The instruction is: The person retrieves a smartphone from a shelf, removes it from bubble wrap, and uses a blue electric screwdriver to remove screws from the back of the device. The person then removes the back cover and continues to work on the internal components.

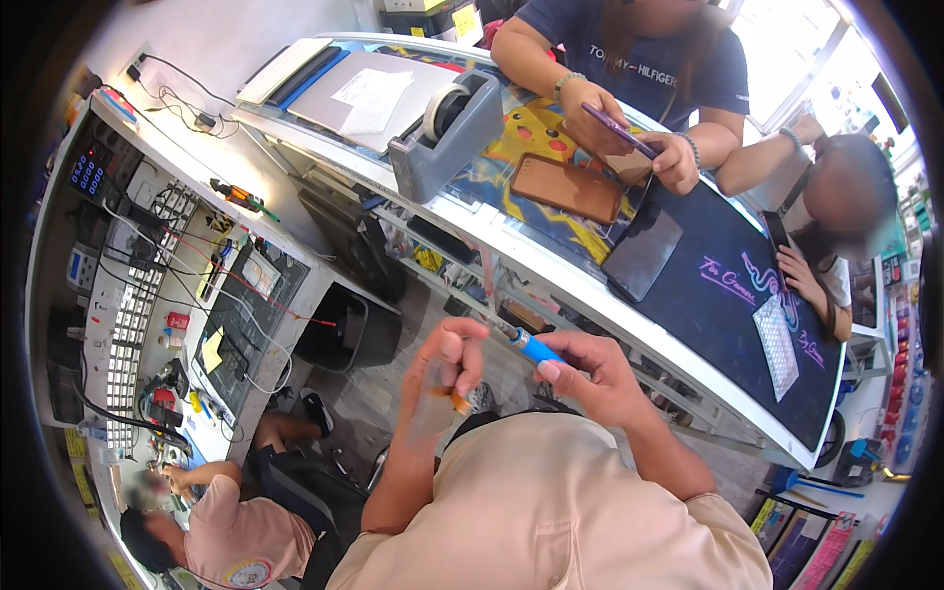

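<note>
My right hand [593,376] grips a blue pen-shaped tool [536,348] with a metal collar and a darker tip aimed up and left toward my other hand. Its thumb and forefinger close round the blue part; the tool's exact kind cannot be told. Just left of that tip, my left hand [449,359] is raised with its fingers curled. Against its palm shows a small orange-brown piece [454,401], with a see-through, blurred part beside it. Both hands are in front of my body, short of the white-edged counter [590,307].
On the counter lie a brown phone case [565,187], a dark phone [644,251], a grey tape dispenser [447,133] and a clear sheet [777,346]. Two people across it hold phones. Left, a person sits at a cluttered workbench [295,295] beside a black bin [349,329].
</note>
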{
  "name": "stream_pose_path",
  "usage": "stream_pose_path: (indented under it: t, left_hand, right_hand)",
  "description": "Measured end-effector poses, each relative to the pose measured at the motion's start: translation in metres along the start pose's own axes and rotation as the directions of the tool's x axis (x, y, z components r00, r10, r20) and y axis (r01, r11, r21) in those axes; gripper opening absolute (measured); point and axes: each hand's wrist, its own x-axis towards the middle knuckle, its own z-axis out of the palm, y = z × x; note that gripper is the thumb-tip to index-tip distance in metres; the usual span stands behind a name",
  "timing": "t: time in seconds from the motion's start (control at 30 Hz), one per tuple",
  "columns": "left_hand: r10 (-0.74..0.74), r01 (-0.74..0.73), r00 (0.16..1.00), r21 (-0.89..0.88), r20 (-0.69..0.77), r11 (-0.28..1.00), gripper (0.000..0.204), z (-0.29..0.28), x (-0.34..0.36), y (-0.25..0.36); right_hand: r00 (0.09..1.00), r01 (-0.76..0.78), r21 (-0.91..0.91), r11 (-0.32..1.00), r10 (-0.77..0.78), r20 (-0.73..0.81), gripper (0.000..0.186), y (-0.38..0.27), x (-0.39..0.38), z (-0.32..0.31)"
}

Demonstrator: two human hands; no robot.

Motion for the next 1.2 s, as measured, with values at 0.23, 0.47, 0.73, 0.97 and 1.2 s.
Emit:
stream_pose_path:
  t: [0.23,0.47,0.73,0.97,1.2]
  left_hand:
    - [0.040,-0.040,0.999,0.187,0.004,0.982,0.021,0.022,0.012,0.008]
    - [0.094,-0.113,0.993,0.423,0.066,0.899,0.016,0.021,0.028,0.015]
    - [-0.006,-0.007,0.999,0.278,0.045,0.960,0.022,0.030,0.046,0.026]
    - [-0.067,0.052,0.991,0.128,0.112,0.990,0.025,0.077,0.053,-0.006]
    - [0.033,-0.050,0.993,0.154,0.109,0.987,0.019,0.089,0.051,-0.015]
  right_hand:
    - [0.992,0.126,-0.210,0.969,-0.119,0.047,0.036,-0.010,-0.005,-0.005]
    - [0.993,0.114,-0.354,0.928,-0.120,0.005,0.035,-0.018,-0.022,-0.023]
    - [0.985,-0.023,-0.267,0.963,-0.024,-0.169,0.032,-0.027,-0.047,-0.054]
    - [0.968,-0.046,0.218,0.975,0.097,-0.232,0.027,-0.023,-0.030,-0.032]
    - [0.967,-0.049,0.367,0.929,0.135,-0.215,0.027,-0.018,-0.017,-0.033]
